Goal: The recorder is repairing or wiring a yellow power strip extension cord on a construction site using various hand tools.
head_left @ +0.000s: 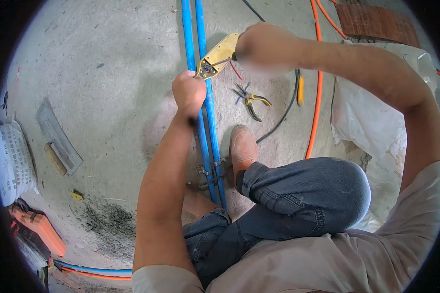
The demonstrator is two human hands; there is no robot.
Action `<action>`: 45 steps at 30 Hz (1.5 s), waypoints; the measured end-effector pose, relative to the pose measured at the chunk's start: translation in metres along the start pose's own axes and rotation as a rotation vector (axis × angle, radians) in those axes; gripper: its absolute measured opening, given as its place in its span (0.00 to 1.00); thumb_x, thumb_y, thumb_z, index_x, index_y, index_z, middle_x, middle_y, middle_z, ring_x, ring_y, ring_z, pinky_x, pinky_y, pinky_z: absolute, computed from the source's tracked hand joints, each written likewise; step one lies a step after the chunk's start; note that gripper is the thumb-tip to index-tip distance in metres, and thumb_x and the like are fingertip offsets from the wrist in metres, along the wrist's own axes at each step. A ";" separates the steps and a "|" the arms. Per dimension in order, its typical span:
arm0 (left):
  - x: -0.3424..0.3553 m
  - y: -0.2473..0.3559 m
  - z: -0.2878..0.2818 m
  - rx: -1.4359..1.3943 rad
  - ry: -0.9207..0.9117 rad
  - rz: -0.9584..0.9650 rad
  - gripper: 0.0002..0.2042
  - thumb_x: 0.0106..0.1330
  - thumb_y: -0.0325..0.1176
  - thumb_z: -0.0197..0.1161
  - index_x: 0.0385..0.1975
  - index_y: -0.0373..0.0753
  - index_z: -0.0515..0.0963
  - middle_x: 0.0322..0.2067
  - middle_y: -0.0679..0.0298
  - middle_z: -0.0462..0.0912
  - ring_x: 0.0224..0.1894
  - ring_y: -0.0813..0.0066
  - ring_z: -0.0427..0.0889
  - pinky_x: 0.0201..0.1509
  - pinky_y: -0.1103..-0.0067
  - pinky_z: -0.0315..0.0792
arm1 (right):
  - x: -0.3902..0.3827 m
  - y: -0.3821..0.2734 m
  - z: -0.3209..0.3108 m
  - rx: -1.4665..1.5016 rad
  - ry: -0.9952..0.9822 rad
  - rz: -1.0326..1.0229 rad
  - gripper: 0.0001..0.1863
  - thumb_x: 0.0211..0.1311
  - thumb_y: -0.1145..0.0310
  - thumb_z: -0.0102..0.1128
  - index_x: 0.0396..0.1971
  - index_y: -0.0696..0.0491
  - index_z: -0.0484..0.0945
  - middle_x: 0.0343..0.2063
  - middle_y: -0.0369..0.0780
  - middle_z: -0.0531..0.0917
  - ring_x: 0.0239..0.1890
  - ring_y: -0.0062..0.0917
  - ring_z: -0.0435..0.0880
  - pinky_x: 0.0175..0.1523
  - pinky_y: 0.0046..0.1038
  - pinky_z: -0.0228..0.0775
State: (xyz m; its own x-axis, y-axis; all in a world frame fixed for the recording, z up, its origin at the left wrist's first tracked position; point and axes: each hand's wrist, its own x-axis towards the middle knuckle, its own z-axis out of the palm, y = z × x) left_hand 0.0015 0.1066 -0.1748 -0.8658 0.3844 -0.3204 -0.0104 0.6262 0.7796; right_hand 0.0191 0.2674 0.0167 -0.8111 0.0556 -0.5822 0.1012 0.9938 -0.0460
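My left hand [189, 93] is closed around the lower end of a flat yellow tool [223, 50] with small screws and an exposed dark mechanism. It holds this tool just above two blue pipes [204, 115]. My right hand [266, 49], partly blurred, grips a screwdriver [223, 62] by its dark handle. The thin metal shaft reaches toward the mechanism; whether the tip touches it I cannot tell. Below my right hand, pliers [250, 101] with yellow and black handles lie with their handles spread. Small blue pieces lie under their jaws, and a red wire [236, 71] shows nearby.
An orange conduit [319, 93] and a black cable [281, 122] run across the concrete. Beside the cable lies a yellow-handled object [300, 91]. A trowel [58, 136] and a white sack [15, 163] are at left, plastic sheeting [359, 112] at right. My shoe [243, 146] stands beside the pipes.
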 end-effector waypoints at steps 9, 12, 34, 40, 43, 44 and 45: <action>0.002 0.004 0.002 -0.010 0.020 0.033 0.10 0.53 0.32 0.60 0.30 0.34 0.83 0.26 0.46 0.81 0.33 0.50 0.83 0.39 0.66 0.74 | -0.016 0.009 0.005 -0.352 0.099 -0.449 0.14 0.48 0.72 0.59 0.38 0.55 0.77 0.32 0.46 0.81 0.38 0.43 0.82 0.43 0.41 0.74; 0.003 0.001 0.004 -0.001 0.017 0.027 0.10 0.53 0.33 0.60 0.28 0.34 0.83 0.24 0.47 0.81 0.30 0.52 0.83 0.37 0.67 0.74 | -0.013 -0.004 0.004 -0.359 0.066 -0.467 0.13 0.48 0.72 0.58 0.36 0.57 0.79 0.31 0.48 0.82 0.38 0.44 0.82 0.43 0.41 0.75; -0.001 0.008 -0.004 -0.067 -0.020 -0.062 0.08 0.53 0.31 0.58 0.25 0.33 0.81 0.27 0.45 0.81 0.35 0.46 0.81 0.41 0.63 0.75 | -0.008 -0.011 -0.002 0.038 -0.004 0.053 0.14 0.51 0.69 0.58 0.40 0.55 0.78 0.31 0.46 0.79 0.35 0.42 0.81 0.41 0.41 0.73; 0.006 0.002 0.004 0.009 -0.052 -0.055 0.10 0.53 0.32 0.58 0.30 0.36 0.84 0.28 0.47 0.82 0.34 0.53 0.83 0.41 0.68 0.75 | -0.014 0.005 0.008 -0.270 0.081 -0.291 0.15 0.51 0.69 0.58 0.41 0.55 0.76 0.31 0.46 0.79 0.35 0.42 0.81 0.41 0.42 0.73; 0.008 0.001 0.002 -0.031 -0.069 -0.080 0.10 0.53 0.31 0.58 0.30 0.36 0.84 0.28 0.46 0.82 0.34 0.53 0.84 0.41 0.68 0.75 | -0.014 0.000 0.009 -0.354 0.055 -0.399 0.14 0.50 0.70 0.58 0.40 0.55 0.76 0.31 0.46 0.80 0.35 0.42 0.81 0.40 0.41 0.73; 0.007 0.002 0.003 -0.032 -0.077 -0.078 0.10 0.53 0.31 0.58 0.30 0.36 0.84 0.28 0.46 0.82 0.34 0.53 0.84 0.41 0.68 0.75 | -0.013 -0.003 0.009 -0.323 0.037 -0.345 0.13 0.50 0.71 0.58 0.38 0.56 0.77 0.30 0.47 0.80 0.36 0.42 0.81 0.40 0.41 0.72; 0.005 0.003 0.003 -0.056 -0.043 -0.062 0.09 0.53 0.31 0.57 0.27 0.35 0.82 0.28 0.45 0.82 0.35 0.49 0.82 0.41 0.65 0.74 | -0.011 -0.004 0.009 -0.321 0.034 -0.338 0.13 0.50 0.71 0.58 0.38 0.56 0.77 0.30 0.47 0.80 0.36 0.42 0.81 0.40 0.41 0.72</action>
State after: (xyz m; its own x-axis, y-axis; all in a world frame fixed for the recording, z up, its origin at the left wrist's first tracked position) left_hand -0.0016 0.1119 -0.1758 -0.8401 0.3762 -0.3907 -0.0917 0.6114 0.7860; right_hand 0.0322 0.2618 0.0160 -0.7866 -0.2788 -0.5510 -0.3514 0.9358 0.0282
